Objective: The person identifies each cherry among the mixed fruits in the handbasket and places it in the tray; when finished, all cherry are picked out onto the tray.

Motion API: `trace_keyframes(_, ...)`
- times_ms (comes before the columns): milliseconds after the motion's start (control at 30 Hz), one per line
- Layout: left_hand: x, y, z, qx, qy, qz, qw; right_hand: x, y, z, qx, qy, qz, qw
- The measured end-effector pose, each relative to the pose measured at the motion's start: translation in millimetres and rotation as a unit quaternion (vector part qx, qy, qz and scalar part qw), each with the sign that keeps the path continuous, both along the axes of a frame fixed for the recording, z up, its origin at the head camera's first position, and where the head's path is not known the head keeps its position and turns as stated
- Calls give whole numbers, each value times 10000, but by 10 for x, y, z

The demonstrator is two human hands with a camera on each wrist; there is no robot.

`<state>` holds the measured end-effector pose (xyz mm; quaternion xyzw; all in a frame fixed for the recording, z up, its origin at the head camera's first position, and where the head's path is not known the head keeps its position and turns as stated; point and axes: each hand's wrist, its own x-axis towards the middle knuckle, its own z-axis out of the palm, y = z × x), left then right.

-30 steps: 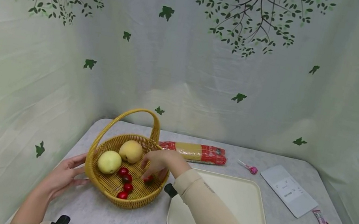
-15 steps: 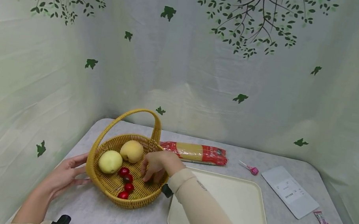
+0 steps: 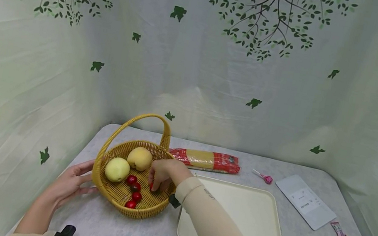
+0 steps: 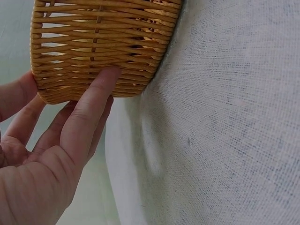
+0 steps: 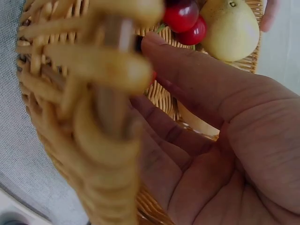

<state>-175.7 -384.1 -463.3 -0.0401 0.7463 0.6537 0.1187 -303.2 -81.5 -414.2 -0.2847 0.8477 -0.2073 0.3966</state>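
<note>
A yellow wicker basket with a tall handle stands at the left of the table. Inside lie a pale green pear-like fruit, a yellow round fruit and several dark red cherries. My right hand reaches into the basket's right side. Its thumb and fingers close round another cherry, mostly hidden, with a bit of red showing at the fingertips. My left hand rests against the basket's outer left side. In the left wrist view its fairly straight fingers touch the weave.
A cream tray lies right of the basket, partly under my right sleeve. Behind it is a red and yellow noodle packet. Farther right are a pink lollipop, a grey printed card and a small pink wrapped sweet.
My right hand has shifted slightly left and closed in over the cherry at the basket's right, which is now mostly hidden. My left hand stays at the basket's side.
</note>
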Motion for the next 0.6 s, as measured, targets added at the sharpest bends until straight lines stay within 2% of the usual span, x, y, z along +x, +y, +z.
trace_keyframes(367, 1, 8, -6, 36, 49, -16, 10000, 55, -39, 3, 378, 569, 86, 9976)
trace_keyframes(600, 7, 14, 0, 64, 108, 6, 9999, 91, -41, 38, 457, 708, 52, 9964)
